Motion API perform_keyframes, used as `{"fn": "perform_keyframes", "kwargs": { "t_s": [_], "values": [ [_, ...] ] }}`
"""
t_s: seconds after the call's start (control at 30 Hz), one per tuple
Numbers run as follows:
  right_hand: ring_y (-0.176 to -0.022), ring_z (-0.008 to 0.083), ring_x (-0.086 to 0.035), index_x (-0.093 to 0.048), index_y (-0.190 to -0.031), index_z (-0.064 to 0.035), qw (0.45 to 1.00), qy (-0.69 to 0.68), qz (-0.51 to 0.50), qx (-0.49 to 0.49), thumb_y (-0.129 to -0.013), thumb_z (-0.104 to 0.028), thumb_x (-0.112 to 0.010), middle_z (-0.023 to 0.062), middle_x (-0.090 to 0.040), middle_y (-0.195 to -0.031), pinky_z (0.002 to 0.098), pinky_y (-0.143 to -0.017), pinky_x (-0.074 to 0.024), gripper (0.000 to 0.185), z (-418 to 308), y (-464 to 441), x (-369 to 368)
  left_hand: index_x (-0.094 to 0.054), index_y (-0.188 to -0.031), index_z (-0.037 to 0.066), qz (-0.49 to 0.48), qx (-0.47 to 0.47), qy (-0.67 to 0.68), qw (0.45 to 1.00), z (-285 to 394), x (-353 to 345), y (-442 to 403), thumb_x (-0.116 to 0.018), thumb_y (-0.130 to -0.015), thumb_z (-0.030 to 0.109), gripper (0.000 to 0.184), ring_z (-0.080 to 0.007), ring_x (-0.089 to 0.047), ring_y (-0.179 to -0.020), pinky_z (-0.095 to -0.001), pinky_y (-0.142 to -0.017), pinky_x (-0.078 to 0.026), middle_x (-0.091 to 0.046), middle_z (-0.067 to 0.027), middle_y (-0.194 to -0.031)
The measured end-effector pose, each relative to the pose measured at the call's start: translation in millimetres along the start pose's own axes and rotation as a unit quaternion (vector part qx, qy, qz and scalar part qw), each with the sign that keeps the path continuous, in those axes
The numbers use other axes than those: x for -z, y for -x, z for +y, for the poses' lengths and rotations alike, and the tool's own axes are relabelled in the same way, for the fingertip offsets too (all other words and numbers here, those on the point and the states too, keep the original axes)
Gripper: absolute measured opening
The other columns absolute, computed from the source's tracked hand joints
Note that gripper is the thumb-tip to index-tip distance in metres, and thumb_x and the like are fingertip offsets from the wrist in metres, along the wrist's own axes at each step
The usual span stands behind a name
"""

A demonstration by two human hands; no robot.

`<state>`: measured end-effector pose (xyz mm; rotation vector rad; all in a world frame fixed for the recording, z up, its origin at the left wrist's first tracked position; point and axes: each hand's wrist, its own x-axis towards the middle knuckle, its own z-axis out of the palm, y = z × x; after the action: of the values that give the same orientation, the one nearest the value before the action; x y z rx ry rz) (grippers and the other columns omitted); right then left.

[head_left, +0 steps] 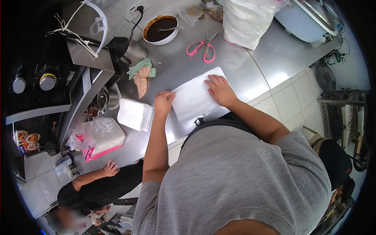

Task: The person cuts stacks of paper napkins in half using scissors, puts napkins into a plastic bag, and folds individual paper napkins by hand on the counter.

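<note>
White sheet (192,102) lies in line with the near edge of the table (172,58)

Over my feed I watch the left arm reach almost straight out from the body, with the left hand (163,103) at the sheet's far left corner. Its fingers and thumb are drawn together there; I cannot tell whether this grip nips the paper or only rests on it. The right arm bends at the elbow and comes in from the side. At its end the right hand (221,91) lies palm down on the sheet's right part, grip released, fingers slightly spread and pointing to the far left.

I see the sheet lying flat just inside the table's near edge. Its long axis runs nearly parallel to that edge, and one short side faces the left hand.

To the left of that hand, also close to the near edge, I have a white stack (134,114), then a plastic bag (105,138) farther toward the left end. Toward the far edge sit pink-handled scissors (202,49), blades apart and aimed away from the body, and a bowl (172,38) of dark sauce.
</note>
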<state>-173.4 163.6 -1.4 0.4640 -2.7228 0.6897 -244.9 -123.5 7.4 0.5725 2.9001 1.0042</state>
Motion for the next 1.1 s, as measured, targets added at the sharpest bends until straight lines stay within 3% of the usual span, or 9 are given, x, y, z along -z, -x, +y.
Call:
{"fn": "perform_keyframes", "kwargs": {
  "t_s": [0.17,0.37,0.47,0.57,0.7,0.77,0.87,0.97,1.1],
  "values": [
    [-0.123,0.0335,-0.042,-0.055,-0.12,-0.0036,1.0,0.006,-0.003,0.001,-0.083,-0.016,-0.059,0.0171,-0.048,-0.128,0.0432,-0.105,-0.0316,0.038,0.0,-0.4,0.2,-0.067,-0.088,0.005,-0.009,0.04,-0.047,0.998,3.0,-3.0,-1.2,-0.067,-0.082,0.014,0.011,-0.0276,-0.063,-0.084,-0.0371,-0.075,-0.049,-0.068,-0.0117,-0.086],
    [-0.124,0.0334,-0.041,-0.054,-0.121,-0.0055,1.0,-0.012,0.002,-0.007,-0.083,-0.015,-0.06,0.0165,-0.047,-0.129,0.0434,-0.106,-0.0315,0.039,1.6,-0.3,-1.0,-0.065,-0.096,0.004,0.024,0.101,0.027,0.994,-12.5,-17.2,-0.3,-0.065,-0.085,0.017,0.017,-0.0261,-0.064,-0.068,-0.0344,-0.066,-0.05,-0.066,-0.0105,-0.075],
    [-0.125,0.0341,-0.04,-0.053,-0.122,-0.0062,0.999,-0.033,0.02,-0.018,-0.082,-0.013,-0.061,0.0169,-0.046,-0.131,0.0455,-0.107,-0.0296,0.041,1.1,0.1,3.5,-0.061,-0.109,0.004,0.003,0.229,0.055,0.972,16.4,-2.3,5.5,-0.062,-0.085,0.015,0.026,-0.0303,-0.062,-0.085,-0.041,-0.08,-0.048,-0.065,-0.0138,-0.093],
    [-0.126,0.035,-0.04,-0.05,-0.124,-0.0052,0.999,-0.034,0.027,-0.01,-0.083,-0.01,-0.058,0.0184,-0.046,-0.132,0.0493,-0.109,-0.0269,0.042,-15.3,-0.3,19.2,-0.054,-0.119,0.004,0.155,0.048,-0.143,0.976,40.1,-2.3,24.9,-0.057,-0.086,0.011,0.034,-0.0337,-0.054,-0.108,-0.0468,-0.096,-0.039,-0.058,-0.0161,-0.116],
    [-0.124,0.0373,-0.043,-0.047,-0.127,-0.0033,0.986,-0.146,0.024,0.08,-0.08,-0.003,-0.056,0.0203,-0.047,-0.13,0.0505,-0.107,-0.03,0.048,-34.3,-14.7,-4.9,-0.046,-0.131,0.003,0.009,-0.114,-0.128,0.985,78.8,-35.0,23.8,-0.05,-0.084,0.006,0.047,-0.0364,-0.033,-0.134,-0.0508,-0.11,-0.023,-0.043,-0.0176,-0.138],
    [-0.128,0.038,-0.04,-0.045,-0.131,-0.0044,0.972,-0.223,-0.016,0.074,-0.083,-0.013,-0.061,0.0203,-0.043,-0.137,0.0482,-0.109,-0.028,0.052,-40.3,-22.0,-23.9,-0.035,-0.142,0.006,-0.019,-0.056,-0.101,0.993,67.8,-74.2,28.6,-0.052,-0.087,0.018,0.059,-0.0347,-0.019,-0.142,-0.0531,-0.114,-0.013,-0.029,-0.0173,-0.15],
    [-0.135,0.0362,-0.033,-0.041,-0.137,-0.0069,0.991,-0.085,-0.091,0.047,-0.088,-0.034,-0.059,0.0174,-0.037,-0.145,0.0492,-0.112,-0.0224,0.059,-25.8,-8.6,-25.7,-0.026,-0.148,0.01,-0.091,-0.007,-0.189,0.978,64.1,-66.0,36.9,-0.055,-0.087,0.036,0.072,-0.0325,-0.01,-0.145,-0.0553,-0.114,-0.006,-0.016,-0.0153,-0.155],
    [-0.14,0.0343,-0.025,-0.037,-0.142,-0.0102,0.995,0.044,-0.093,-0.003,-0.087,-0.05,-0.055,0.0144,-0.031,-0.15,0.0508,-0.113,-0.018,0.07,-6.6,-2.4,-6.2,-0.026,-0.148,0.01,-0.051,0.038,-0.183,0.981,54.8,-54.3,43.6,-0.057,-0.084,0.05,0.081,-0.0317,-0.009,-0.145,-0.0578,-0.113,-0.004,-0.012,-0.0146,-0.157],
    [-0.139,0.0331,-0.025,-0.037,-0.143,-0.0124,0.992,0.056,-0.109,0.013,-0.087,-0.051,-0.054,0.0137,-0.031,-0.149,0.0517,-0.113,-0.0172,0.07,4.1,-3.6,-2.3,-0.035,-0.143,0.009,0.072,0.06,-0.156,0.983,33.8,-4.0,57.0,-0.066,-0.081,0.042,0.077,-0.034,-0.012,-0.144,-0.0582,-0.113,-0.006,-0.022,-0.0159,-0.153]
  ]
}}
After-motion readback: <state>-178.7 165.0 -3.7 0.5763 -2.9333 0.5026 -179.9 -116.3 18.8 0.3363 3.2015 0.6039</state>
